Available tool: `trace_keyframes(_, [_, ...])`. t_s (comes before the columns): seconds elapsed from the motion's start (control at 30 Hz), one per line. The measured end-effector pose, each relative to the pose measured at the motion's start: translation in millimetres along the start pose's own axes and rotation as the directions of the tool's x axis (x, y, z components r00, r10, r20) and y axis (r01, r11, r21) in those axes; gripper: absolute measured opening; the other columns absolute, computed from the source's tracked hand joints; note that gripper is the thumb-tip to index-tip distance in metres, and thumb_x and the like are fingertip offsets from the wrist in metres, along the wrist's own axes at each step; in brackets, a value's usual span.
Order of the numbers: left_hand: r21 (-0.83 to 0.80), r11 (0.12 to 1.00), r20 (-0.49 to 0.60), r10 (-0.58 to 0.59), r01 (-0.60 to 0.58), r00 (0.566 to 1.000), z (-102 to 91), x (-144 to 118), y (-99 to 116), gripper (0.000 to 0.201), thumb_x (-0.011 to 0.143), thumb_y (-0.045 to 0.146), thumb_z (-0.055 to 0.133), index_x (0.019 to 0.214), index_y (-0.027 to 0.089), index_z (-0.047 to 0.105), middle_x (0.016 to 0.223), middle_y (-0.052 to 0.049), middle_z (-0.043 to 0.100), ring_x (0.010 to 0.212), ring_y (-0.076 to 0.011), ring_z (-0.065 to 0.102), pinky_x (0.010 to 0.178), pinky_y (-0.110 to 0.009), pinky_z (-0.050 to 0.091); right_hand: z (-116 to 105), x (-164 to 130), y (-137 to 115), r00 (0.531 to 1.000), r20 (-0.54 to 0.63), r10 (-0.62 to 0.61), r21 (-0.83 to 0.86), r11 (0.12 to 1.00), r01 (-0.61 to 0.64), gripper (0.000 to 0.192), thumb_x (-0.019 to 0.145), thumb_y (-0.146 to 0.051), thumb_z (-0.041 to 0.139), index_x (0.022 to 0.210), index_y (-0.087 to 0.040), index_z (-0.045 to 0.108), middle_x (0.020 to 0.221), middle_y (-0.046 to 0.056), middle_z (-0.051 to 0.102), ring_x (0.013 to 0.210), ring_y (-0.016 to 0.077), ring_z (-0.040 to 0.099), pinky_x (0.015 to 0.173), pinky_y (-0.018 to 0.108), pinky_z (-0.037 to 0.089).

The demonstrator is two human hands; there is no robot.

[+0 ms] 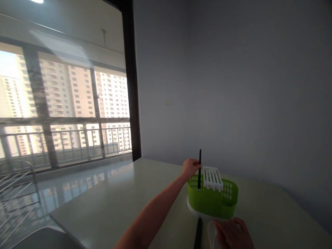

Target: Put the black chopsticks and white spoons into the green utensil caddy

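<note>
My left hand (190,167) is closed in a pinch on black chopsticks (199,174), which stand nearly upright with their lower end inside the left part of a green utensil holder (207,203). I cannot tell how many chopsticks there are. A white slatted piece (213,177) sits across the top of the holder, just right of the chopsticks. At the bottom edge of the view, my right hand (234,233) has its fingers curled around a white spoon (212,231), whose lower part is cut off. Left of the spoon a long black utensil (198,232) lies on the table.
The holder stands on a white base (192,207) on a pale glossy table (145,186). Grey walls (246,97) rise behind the table. To the left are a large window (64,103), a metal rack (20,193) and a dark chair (43,238).
</note>
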State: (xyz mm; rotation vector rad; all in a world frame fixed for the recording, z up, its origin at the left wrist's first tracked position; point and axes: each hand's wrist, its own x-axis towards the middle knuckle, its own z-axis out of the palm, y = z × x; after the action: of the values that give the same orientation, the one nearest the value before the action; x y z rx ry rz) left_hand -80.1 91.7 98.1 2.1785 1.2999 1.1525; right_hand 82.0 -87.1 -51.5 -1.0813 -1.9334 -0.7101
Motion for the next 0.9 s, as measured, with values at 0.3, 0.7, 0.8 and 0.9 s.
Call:
trace_keyframes(0.3, [0.139,0.990,0.164,-0.045,0.022,0.985,27.4,-4,-21,0.023,0.075,0.025,0.056,0.093,0.019,0.068,0.081,0.002,0.072,0.069,-0.0100,0.064,0.062,-0.017,0.048,1,2,1,0.998,-0.041,0.038,0.033,0.999,-0.037,0.019,0.079,-0.015,0.050,0.094,-0.023,0.058,0.069,-0.005,0.068,0.062,0.0116,0.059,0.077,0.034,0.034])
trace_keyframes(0.7, [0.398,0.915,0.192,-0.005,-0.073,0.981,12.2,-6,-16,0.029,0.075,0.044,0.057,0.098,0.030,0.067,0.103,-0.002,0.068,0.100,-0.0227,0.059,0.084,-0.031,0.045,-2,2,5,0.995,0.042,-0.090,-0.057,0.994,0.092,0.021,0.075,-0.016,0.057,0.096,-0.023,0.056,0.072,-0.008,0.069,0.061,0.0086,0.061,0.075,0.031,0.035])
trace_keyframes(0.8, [0.396,0.914,0.158,0.029,-0.091,0.987,-3.1,-17,-11,0.037,0.074,0.047,0.057,0.107,0.031,0.062,0.110,0.000,0.065,0.102,-0.0211,0.056,0.086,-0.030,0.044,-4,4,1,1.000,0.006,0.009,0.013,1.000,-0.009,0.018,0.079,-0.016,0.052,0.094,-0.024,0.057,0.069,-0.008,0.068,0.060,0.0093,0.060,0.076,0.033,0.034])
trace_keyframes(0.9, [0.366,0.926,0.082,0.069,-0.095,0.994,-21.7,-43,-8,0.034,0.080,0.046,0.049,0.111,0.033,0.058,0.113,0.003,0.061,0.094,-0.0149,0.057,0.085,-0.026,0.043,-8,5,-6,0.992,0.022,0.123,0.067,0.990,-0.124,0.017,0.081,-0.017,0.050,0.095,-0.024,0.058,0.072,-0.006,0.068,0.063,0.0110,0.060,0.079,0.035,0.033])
